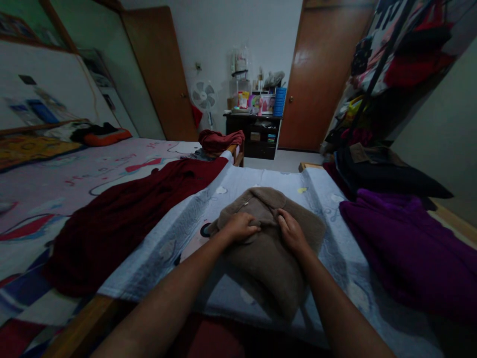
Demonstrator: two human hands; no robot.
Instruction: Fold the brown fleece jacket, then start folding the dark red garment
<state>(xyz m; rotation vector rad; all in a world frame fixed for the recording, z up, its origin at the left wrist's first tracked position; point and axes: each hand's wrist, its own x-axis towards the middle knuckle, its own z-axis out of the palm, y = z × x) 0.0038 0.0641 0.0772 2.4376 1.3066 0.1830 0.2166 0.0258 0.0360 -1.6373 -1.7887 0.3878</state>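
Note:
A brown-grey garment (268, 248) lies bunched on the light blue patterned sheet (231, 293) in front of me. My left hand (241, 227) is closed on its cloth at the left of the middle, fingers curled into a fold. On the right, my right hand (291, 229) pinches the same garment near its upper opening, thumb and fingers pressed on the cloth. A small pale tag shows near the garment's top edge. Part of a pink item with a dark round spot (204, 229) peeks out at the garment's left side.
A dark red cloth (130, 219) lies to the left, beside a patterned bed cover (48, 184). At the right are a folded purple cloth (406, 248) and dark folded clothes (383, 169). Beyond stand a dark cabinet (248, 134) and a white fan (203, 95).

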